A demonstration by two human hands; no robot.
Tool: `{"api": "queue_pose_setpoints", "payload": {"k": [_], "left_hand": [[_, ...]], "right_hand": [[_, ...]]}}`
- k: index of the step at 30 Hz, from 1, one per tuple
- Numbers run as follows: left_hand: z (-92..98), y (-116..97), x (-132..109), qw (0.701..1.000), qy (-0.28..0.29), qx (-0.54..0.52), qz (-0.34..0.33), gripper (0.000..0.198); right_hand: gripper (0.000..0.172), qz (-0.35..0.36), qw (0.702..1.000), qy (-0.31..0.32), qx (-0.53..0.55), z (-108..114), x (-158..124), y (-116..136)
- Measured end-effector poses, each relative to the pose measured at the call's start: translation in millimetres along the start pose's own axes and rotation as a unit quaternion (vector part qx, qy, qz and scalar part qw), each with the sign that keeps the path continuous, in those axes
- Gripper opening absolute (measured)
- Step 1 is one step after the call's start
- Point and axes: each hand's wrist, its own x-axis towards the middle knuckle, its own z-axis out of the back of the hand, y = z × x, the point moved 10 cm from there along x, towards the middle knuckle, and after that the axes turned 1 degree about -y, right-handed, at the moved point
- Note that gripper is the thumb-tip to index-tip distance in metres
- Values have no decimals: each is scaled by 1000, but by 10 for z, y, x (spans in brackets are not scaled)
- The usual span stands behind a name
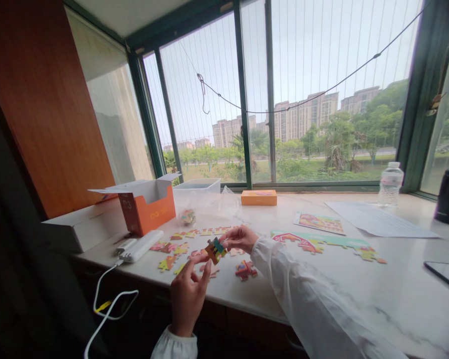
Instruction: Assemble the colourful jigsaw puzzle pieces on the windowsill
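The left hand (189, 294) and right hand (243, 238) pinch one or two jigsaw pieces (211, 252) above the surface (396, 289), maybe to see them well; loose pieces (246, 269) lie spread out, perhaps so each one shows

**Can anyone make out the marking on this orange box?**

So I'm standing here squinting at the tall orange box (155, 208) with its top open. There's a short yellow mark on the front that looks like "C3" or maybe "03", honestly can't tell which. Some smaller yellow print sits right next to it, way too tiny to read. The darker side panel has what seems to be the same mark, just fainter. The white sheet (381, 219) by the window has pale lines of print, but I can't get a single word.
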Motion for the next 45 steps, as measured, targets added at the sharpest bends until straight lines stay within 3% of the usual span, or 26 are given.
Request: {"api": "queue_pose_setpoints", "payload": {"k": [5,13,18,22,29,34,45], "left_hand": [[19,-44,-22,1000,8,23,-5,23],[63,-139,-51,998,12,51,-28,23],[134,-74,-86,998,2,65,-25,27],[200,-34,-99,996,1,83,-32,31],[235,-191,-191,990,16,99,-104,32],[218,-108,-228,991,24,113,-68,36],[128,22,-251,996,46,75,-18,57]], "right_hand": [[52,-15,999,15,-25,-43,-18,-68],[47,-3,998,-1,-66,-98,-137,86],[51,-15,998,-15,-56,-83,-70,-76],[55,-24,998,17,-62,-128,-17,-223],[50,-28,993,24,-112,-184,-100,-136],[50,-17,992,13,-126,-183,-80,-68],[48,-4,991,61,-121,-260,-100,1]]}}
